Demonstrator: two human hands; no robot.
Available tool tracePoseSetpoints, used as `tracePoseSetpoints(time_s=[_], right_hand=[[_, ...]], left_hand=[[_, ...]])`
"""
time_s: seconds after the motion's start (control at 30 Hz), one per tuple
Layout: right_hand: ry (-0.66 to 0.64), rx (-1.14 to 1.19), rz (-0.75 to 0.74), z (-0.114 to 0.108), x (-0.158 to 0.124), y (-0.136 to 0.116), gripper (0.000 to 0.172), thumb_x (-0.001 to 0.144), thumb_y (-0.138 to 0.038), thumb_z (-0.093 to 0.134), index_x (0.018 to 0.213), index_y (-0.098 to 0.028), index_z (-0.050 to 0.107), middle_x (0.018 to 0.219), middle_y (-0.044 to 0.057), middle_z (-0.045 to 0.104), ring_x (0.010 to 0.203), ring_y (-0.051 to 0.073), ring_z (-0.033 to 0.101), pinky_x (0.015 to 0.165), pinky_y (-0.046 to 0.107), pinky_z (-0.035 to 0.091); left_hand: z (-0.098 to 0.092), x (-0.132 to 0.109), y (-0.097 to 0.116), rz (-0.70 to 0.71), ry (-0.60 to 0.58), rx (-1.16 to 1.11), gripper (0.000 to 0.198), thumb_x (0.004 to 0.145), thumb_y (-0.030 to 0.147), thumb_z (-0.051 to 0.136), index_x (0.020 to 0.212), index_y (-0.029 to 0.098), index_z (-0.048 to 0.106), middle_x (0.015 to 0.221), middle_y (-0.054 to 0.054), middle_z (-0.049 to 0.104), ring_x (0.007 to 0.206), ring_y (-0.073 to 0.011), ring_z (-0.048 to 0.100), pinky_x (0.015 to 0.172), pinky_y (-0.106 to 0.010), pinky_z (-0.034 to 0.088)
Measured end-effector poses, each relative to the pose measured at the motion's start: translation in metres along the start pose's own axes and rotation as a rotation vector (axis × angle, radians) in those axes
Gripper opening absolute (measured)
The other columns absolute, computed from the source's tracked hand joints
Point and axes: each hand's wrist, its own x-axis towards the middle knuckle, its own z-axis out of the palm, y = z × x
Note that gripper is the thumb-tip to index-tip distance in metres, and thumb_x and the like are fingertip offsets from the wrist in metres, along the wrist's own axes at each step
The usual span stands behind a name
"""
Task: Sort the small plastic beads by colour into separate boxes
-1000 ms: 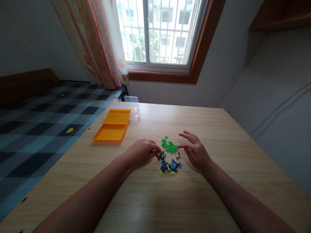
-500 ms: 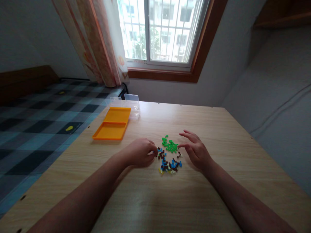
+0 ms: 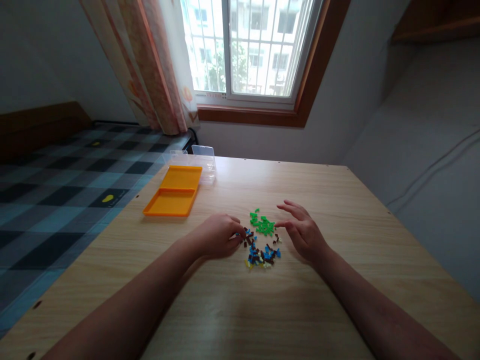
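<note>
Pieces (image 3: 261,256) between narrow left hand (image 3: 216,236) and wide right hand (image 3: 304,231) (orange tray (image 3: 173,195) well apart)

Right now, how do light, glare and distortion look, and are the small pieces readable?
Head view: backlit by the window, bright but not blown out; the walls fall dark. Head view: soft sheen on the table, no hard glare. Head view: wide-angle bending tilts the window frame; no motion blur, yet the green pieces and mixed pieces are too small to tell singly.
</note>
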Motion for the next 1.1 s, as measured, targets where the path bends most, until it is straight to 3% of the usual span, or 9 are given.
tracePoseSetpoints(time_s=[0.47, 0.7, 0.87, 1.1], right_hand=[[-0.042, 0.005, -0.038, -0.003, 0.001, -0.003, 0.037, 0.105, -0.035, 0.045, 0.096, -0.024, 0.079, 0.137, 0.011, 0.064, 0.14, 0.03, 0.046, 0.114, 0.053, 0.04], [-0.36, 0.102, -0.12, -0.012, 0.0, -0.017, 0.034, 0.102, -0.037, 0.051, 0.091, -0.026, 0.081, 0.157, 0.004, 0.048, 0.152, 0.032, 0.03, 0.12, 0.056, 0.032], [-0.483, 0.127, -0.131, -0.009, 0.0, -0.021, 0.033, 0.101, -0.04, 0.051, 0.094, -0.028, 0.082, 0.162, 0.002, 0.04, 0.155, 0.032, 0.024, 0.121, 0.056, 0.031], [-0.41, 0.016, -0.093, -0.007, -0.003, -0.013, 0.036, 0.103, -0.041, 0.048, 0.105, -0.028, 0.081, 0.162, 0.005, 0.041, 0.154, 0.035, 0.026, 0.119, 0.06, 0.032]], left_hand=[[0.005, 0.005, 0.01, -0.104, 0.035, 0.102, 0.022, 0.091, 0.03, 0.058, 0.085, 0.025, 0.078, 0.08, -0.003, 0.072, 0.072, -0.0182, 0.065, 0.062, -0.028, 0.04], [0.005, 0.005, 0.017, -0.17, 0.02, 0.114, 0.023, 0.09, 0.03, 0.056, 0.084, 0.024, 0.078, 0.081, -0.004, 0.074, 0.076, -0.0202, 0.066, 0.065, -0.029, 0.043], [0.009, 0.007, 0.02, -0.219, 0.02, 0.126, 0.023, 0.085, 0.027, 0.057, 0.089, 0.026, 0.079, 0.087, -0.005, 0.076, 0.081, -0.0215, 0.068, 0.066, -0.029, 0.044], [0.014, 0.009, 0.02, -0.249, 0.038, 0.153, 0.025, 0.085, 0.029, 0.055, 0.087, 0.026, 0.08, 0.087, -0.007, 0.077, 0.079, -0.0235, 0.069, 0.066, -0.031, 0.046]])
